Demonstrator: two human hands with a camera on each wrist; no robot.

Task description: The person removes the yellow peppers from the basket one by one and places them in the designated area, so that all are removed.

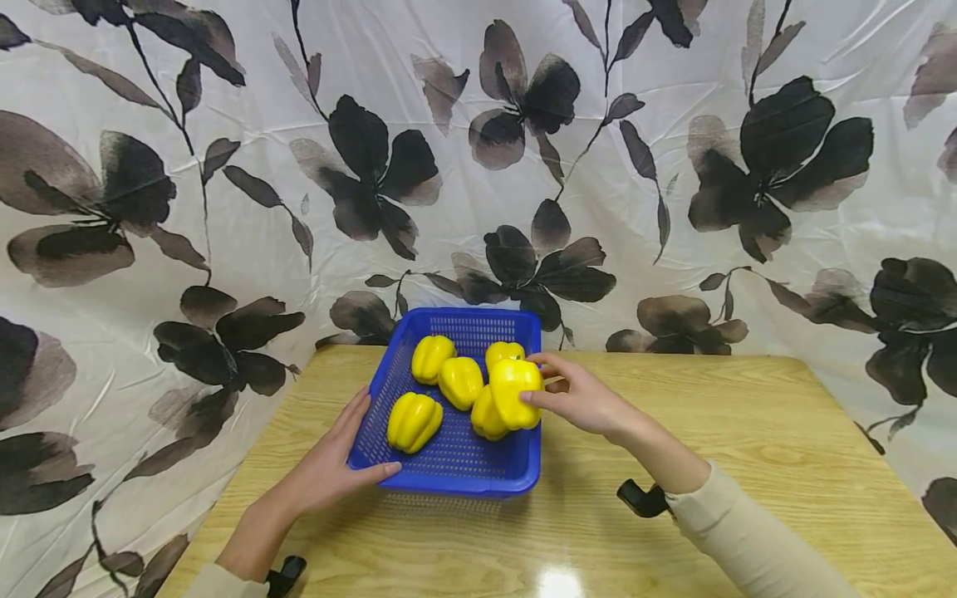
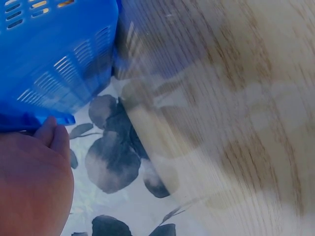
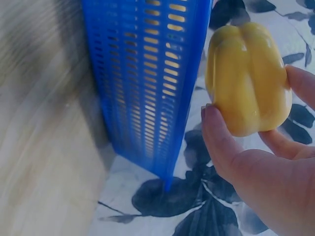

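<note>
Head view: bright; white glare at the lower frame edge on the glossy light-brown wood-grained desk (image 1: pixel 710 399); small highlights on the shiny yellow bell peppers (image 1: pixel 516 390); wrist views: dimmer, softer; desk grain blurred in right wrist view.

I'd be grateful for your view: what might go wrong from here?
The held pepper looks smooth and glossy, and the right hand only pinches it, so it might slip.
If it drops, it could knock the other peppers lying loose in the basket.
The left hand holds the basket near one corner, so a bump might swing it round.
</note>
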